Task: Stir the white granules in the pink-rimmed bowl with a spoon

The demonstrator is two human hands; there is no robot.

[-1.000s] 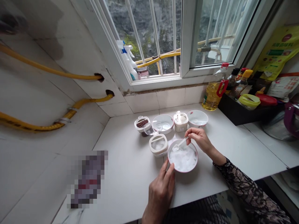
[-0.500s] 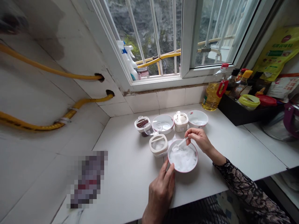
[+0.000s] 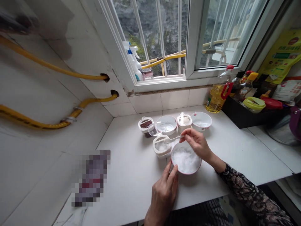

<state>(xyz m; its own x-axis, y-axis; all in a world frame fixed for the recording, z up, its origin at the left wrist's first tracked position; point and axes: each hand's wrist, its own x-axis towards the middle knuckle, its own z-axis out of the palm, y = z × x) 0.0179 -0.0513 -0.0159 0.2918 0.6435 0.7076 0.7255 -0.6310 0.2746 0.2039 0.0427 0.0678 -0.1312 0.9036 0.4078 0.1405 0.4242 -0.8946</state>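
My right hand (image 3: 196, 142) pinches the handle of a small white spoon (image 3: 176, 138). The spoon's bowl end is over the open mouth of a white-rimmed clear jar (image 3: 162, 150) that holds white grains. Right beside the jar stands a white bowl with a pink rim (image 3: 199, 165), containing a heap of white granules (image 3: 186, 159). My left hand (image 3: 164, 191) grips the near left side of this bowl, its thumb and fingers at the rim. The jar's clear lid (image 3: 158, 129) is flipped up at the back.
Behind are a jar of dark reddish grains (image 3: 145, 125), two other white bowls (image 3: 166, 124) and a lidded jar (image 3: 184, 121). An oil bottle (image 3: 217, 94) and a black seasoning box (image 3: 242, 114) stand at the right. A blurred dark patch (image 3: 92, 179) lies left.
My right hand has moved the spoon left, from above the bowl of white granules to the open jar. My left hand keeps its place on the bowl. The view has shifted slightly.
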